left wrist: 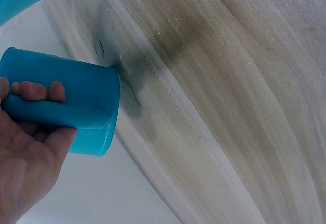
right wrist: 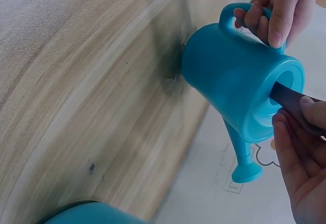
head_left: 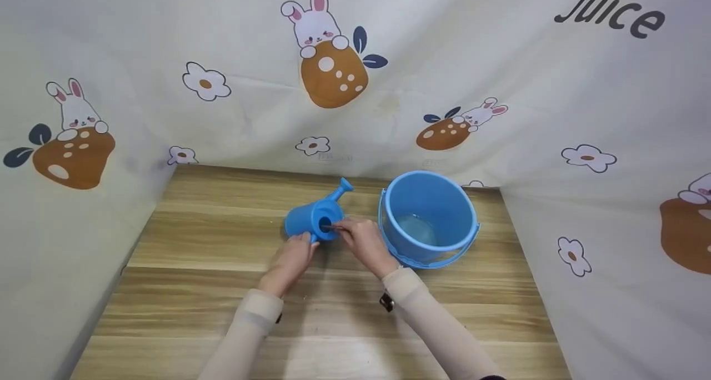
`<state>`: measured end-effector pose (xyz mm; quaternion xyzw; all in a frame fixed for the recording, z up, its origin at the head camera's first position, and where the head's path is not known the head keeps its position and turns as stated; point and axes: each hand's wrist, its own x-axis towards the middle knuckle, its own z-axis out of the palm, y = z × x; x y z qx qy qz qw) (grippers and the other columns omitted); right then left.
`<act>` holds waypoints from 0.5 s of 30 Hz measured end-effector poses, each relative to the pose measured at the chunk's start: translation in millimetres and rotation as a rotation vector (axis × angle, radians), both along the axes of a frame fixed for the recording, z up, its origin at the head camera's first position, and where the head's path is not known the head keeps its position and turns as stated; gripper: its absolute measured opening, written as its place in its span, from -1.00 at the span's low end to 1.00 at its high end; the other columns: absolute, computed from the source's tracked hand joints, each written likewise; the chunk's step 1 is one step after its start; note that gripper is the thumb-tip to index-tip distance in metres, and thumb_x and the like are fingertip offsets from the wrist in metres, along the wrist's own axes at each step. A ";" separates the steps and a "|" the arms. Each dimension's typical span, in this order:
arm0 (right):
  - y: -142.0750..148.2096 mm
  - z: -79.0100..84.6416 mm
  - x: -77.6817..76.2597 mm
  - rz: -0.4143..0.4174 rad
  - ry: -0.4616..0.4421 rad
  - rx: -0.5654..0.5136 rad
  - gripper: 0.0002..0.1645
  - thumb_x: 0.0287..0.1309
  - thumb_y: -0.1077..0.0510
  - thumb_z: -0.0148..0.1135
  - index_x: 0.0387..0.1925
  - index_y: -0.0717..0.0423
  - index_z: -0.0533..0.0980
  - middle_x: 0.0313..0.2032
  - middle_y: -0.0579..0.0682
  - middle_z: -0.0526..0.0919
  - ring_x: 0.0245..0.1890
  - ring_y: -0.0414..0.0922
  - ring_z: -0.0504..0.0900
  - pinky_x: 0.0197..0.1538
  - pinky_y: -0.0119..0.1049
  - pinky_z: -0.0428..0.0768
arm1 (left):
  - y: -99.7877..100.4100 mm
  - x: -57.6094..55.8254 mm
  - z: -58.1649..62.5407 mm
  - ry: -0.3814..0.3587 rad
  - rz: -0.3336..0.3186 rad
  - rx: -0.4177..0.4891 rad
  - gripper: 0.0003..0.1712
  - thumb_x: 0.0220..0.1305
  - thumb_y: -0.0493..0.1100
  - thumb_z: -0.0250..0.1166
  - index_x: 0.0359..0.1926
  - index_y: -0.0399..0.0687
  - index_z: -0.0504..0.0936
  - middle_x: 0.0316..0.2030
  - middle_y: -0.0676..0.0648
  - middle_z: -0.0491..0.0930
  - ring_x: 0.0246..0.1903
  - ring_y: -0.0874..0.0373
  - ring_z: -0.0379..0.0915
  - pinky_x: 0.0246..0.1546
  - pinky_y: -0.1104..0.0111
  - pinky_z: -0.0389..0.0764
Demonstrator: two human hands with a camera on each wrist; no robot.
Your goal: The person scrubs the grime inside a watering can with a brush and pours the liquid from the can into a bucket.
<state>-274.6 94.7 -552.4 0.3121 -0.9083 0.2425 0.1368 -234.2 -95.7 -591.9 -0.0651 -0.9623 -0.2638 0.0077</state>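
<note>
I see the left hand (head_left: 291, 255) with fingers curled round the handle of a blue, cylindrical, plastic-looking watering can (head_left: 301, 220), left of the round blue bucket (head_left: 439, 199) at the wood-grain tabletop's (head_left: 205, 302) far side. My right hand (head_left: 367, 244) pinches a dark, flat stick (right wrist: 293, 103) between thumb and fingers, its end inside the can's opening.

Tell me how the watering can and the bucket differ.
The watering can is narrower; the bucket is wider. The watering can has a spout; the bucket has a thin bail handle instead. The watering can is held; the bucket stands unheld. Both are blue.
</note>
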 end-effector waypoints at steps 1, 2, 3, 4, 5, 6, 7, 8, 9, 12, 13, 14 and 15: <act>0.3 0.3 0.2 0.000 -0.001 -0.003 -0.80 0.33 0.10 0.26 -0.10 -0.03 0.73 -0.18 -0.09 0.80 -0.15 -0.17 0.76 -0.06 -0.30 0.69 | 0.1 -0.2 -0.4 0.003 -0.001 -0.004 -0.72 0.51 -0.06 0.10 -0.17 -0.23 0.45 -0.31 -0.25 0.58 -0.23 -0.17 0.57 -0.20 0.00 0.61; 0.6 0.7 0.4 0.000 -0.002 -0.006 -0.80 0.32 0.11 0.26 -0.11 -0.02 0.73 -0.18 -0.09 0.80 -0.14 -0.17 0.76 -0.06 -0.30 0.69 | 0.1 -0.4 -0.6 0.007 -0.002 -0.007 -0.73 0.50 -0.06 0.10 -0.18 -0.23 0.44 -0.32 -0.24 0.58 -0.25 -0.16 0.57 -0.22 0.01 0.61; 0.9 1.0 0.5 -0.002 0.000 -0.007 -0.81 0.32 0.12 0.27 -0.11 -0.02 0.73 -0.18 -0.10 0.80 -0.14 -0.17 0.76 -0.05 -0.30 0.69 | 0.2 -0.6 -0.9 0.008 -0.002 -0.009 -0.73 0.50 -0.06 0.11 -0.19 -0.23 0.44 -0.34 -0.23 0.58 -0.26 -0.16 0.57 -0.24 0.01 0.61; 1.3 1.0 0.5 -0.005 0.002 -0.008 -0.81 0.31 0.12 0.27 -0.11 -0.02 0.73 -0.18 -0.10 0.80 -0.14 -0.17 0.76 -0.05 -0.30 0.69 | 0.2 -0.8 -1.1 0.004 -0.001 -0.008 -0.73 0.50 -0.06 0.11 -0.19 -0.23 0.44 -0.34 -0.23 0.57 -0.26 -0.15 0.57 -0.24 0.01 0.61; 1.6 1.2 0.5 -0.007 0.004 -0.008 -0.81 0.31 0.13 0.27 -0.11 -0.02 0.73 -0.19 -0.10 0.80 -0.14 -0.17 0.76 -0.05 -0.31 0.69 | 0.2 -1.0 -1.2 0.004 0.000 -0.008 -0.73 0.50 -0.07 0.11 -0.20 -0.23 0.44 -0.34 -0.23 0.57 -0.27 -0.15 0.57 -0.25 0.01 0.61; 1.9 1.3 0.6 -0.008 0.006 -0.009 -0.81 0.31 0.13 0.28 -0.10 -0.02 0.73 -0.19 -0.10 0.80 -0.15 -0.17 0.76 -0.06 -0.30 0.69 | 0.2 -1.0 -0.9 -0.003 0.003 -0.006 -0.73 0.50 -0.07 0.11 -0.19 -0.22 0.44 -0.34 -0.22 0.57 -0.26 -0.15 0.57 -0.24 0.01 0.61; 2.1 1.6 0.7 -0.009 0.008 -0.011 -0.81 0.30 0.13 0.28 -0.10 -0.02 0.73 -0.19 -0.09 0.80 -0.15 -0.17 0.77 -0.06 -0.30 0.69 | 0.1 -1.2 -0.7 -0.010 0.006 -0.003 -0.74 0.50 -0.06 0.11 -0.19 -0.22 0.44 -0.33 -0.22 0.57 -0.26 -0.15 0.58 -0.24 0.01 0.61; 2.2 1.7 0.9 -0.010 0.009 -0.014 -0.81 0.30 0.13 0.29 -0.10 -0.02 0.73 -0.19 -0.09 0.80 -0.16 -0.16 0.77 -0.06 -0.30 0.70 | 0.0 -1.3 -0.5 -0.017 0.008 -0.001 -0.73 0.50 -0.06 0.11 -0.18 -0.21 0.45 -0.32 -0.22 0.57 -0.25 -0.15 0.58 -0.23 0.01 0.61; 2.4 1.8 1.0 -0.012 0.010 -0.018 -0.81 0.29 0.13 0.29 -0.10 -0.02 0.73 -0.20 -0.09 0.80 -0.17 -0.16 0.77 -0.07 -0.29 0.70 | -0.2 -1.5 -0.4 -0.026 0.009 0.001 -0.73 0.51 -0.06 0.10 -0.17 -0.21 0.45 -0.31 -0.23 0.58 -0.24 -0.15 0.58 -0.21 0.01 0.61; 2.8 2.8 1.6 -0.013 0.011 -0.035 -0.80 0.28 0.13 0.31 -0.10 -0.01 0.73 -0.20 -0.08 0.80 -0.17 -0.15 0.77 -0.07 -0.28 0.70 | -0.6 -2.1 0.3 -0.041 0.009 0.006 -0.73 0.51 -0.04 0.09 -0.15 -0.20 0.45 -0.30 -0.22 0.57 -0.23 -0.15 0.57 -0.19 0.01 0.61; 3.1 3.1 1.7 -0.013 0.008 -0.040 -0.80 0.28 0.13 0.31 -0.10 -0.01 0.73 -0.20 -0.08 0.80 -0.17 -0.15 0.77 -0.06 -0.28 0.70 | -0.7 -2.5 0.1 -0.045 0.009 0.009 -0.73 0.52 -0.04 0.09 -0.14 -0.20 0.45 -0.30 -0.22 0.57 -0.24 -0.14 0.57 -0.19 0.01 0.61; 3.4 3.1 1.7 -0.013 0.007 -0.045 -0.80 0.28 0.13 0.31 -0.11 -0.01 0.73 -0.20 -0.09 0.80 -0.17 -0.15 0.77 -0.06 -0.28 0.70 | -0.7 -2.6 0.1 -0.049 0.009 0.011 -0.73 0.52 -0.04 0.08 -0.14 -0.20 0.45 -0.30 -0.22 0.57 -0.24 -0.13 0.56 -0.19 0.01 0.61; 3.7 3.4 1.7 -0.012 0.009 -0.050 -0.80 0.27 0.13 0.32 -0.11 -0.01 0.73 -0.20 -0.08 0.80 -0.17 -0.15 0.77 -0.06 -0.27 0.70 | -0.6 -2.6 0.0 -0.050 0.009 0.010 -0.73 0.52 -0.04 0.08 -0.14 -0.20 0.45 -0.31 -0.22 0.56 -0.25 -0.13 0.56 -0.20 0.01 0.61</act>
